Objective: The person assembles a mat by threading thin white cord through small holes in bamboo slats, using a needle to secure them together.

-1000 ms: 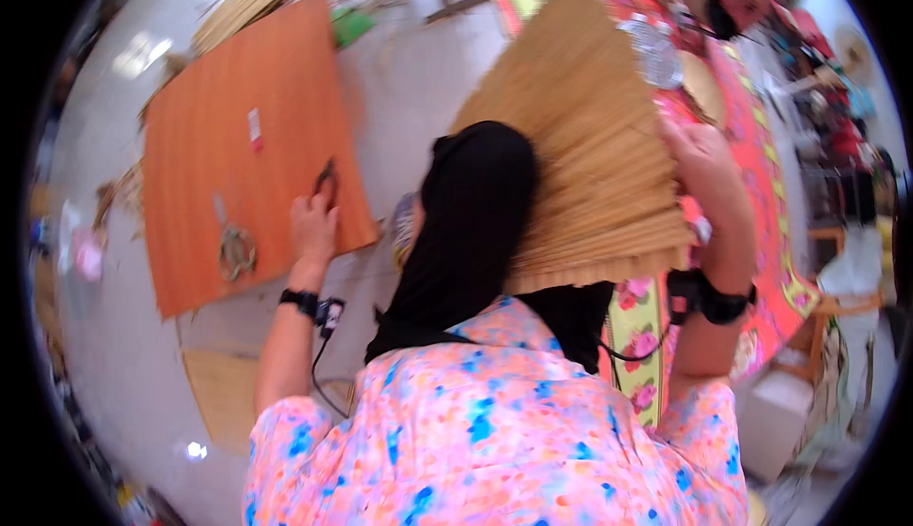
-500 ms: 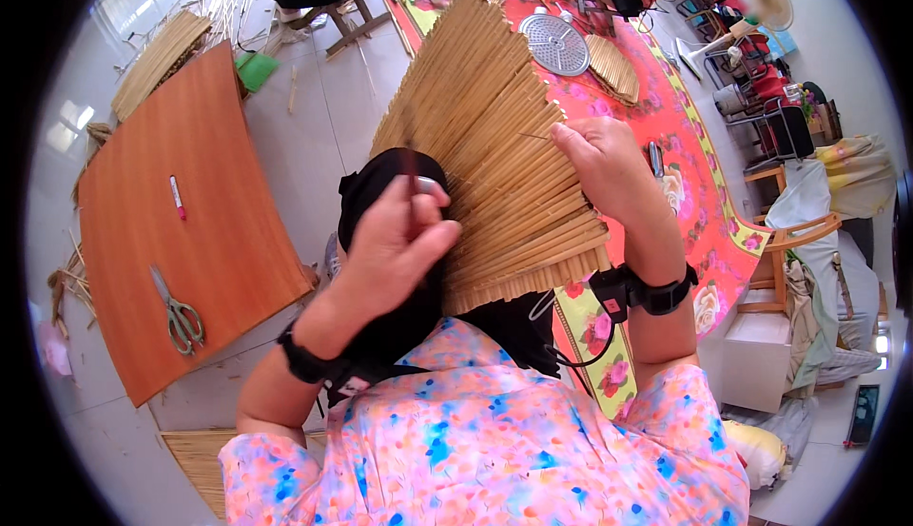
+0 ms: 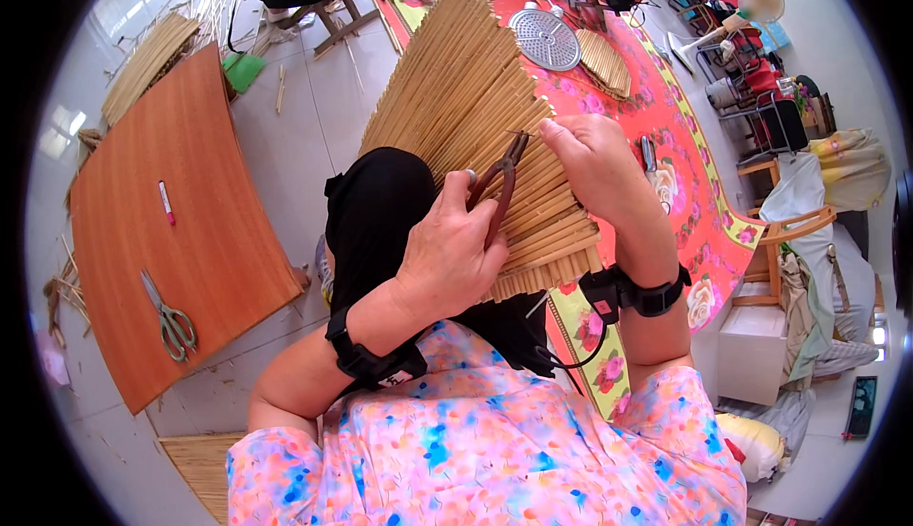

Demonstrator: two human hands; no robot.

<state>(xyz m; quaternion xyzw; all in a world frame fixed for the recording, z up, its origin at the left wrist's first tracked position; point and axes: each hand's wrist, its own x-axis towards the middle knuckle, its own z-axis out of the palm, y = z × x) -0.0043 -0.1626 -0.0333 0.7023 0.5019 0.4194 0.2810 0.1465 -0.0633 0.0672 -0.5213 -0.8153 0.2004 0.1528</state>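
left hand (image 3: 447,258): curled round brown metal pincers (image 3: 508,172); right hand (image 3: 599,160): pinched narrow at edge of panel (image 3: 456,74) (anything gripped, cannot tell); panel: ribbed, straw-coloured slats, fanned, beside black-clad knee (image 3: 380,203).

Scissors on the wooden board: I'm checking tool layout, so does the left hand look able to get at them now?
Probably, yes: the scissors lie uncovered on the wooden board, to the left, but the left hand holds pliers and would likely have to put them down first.
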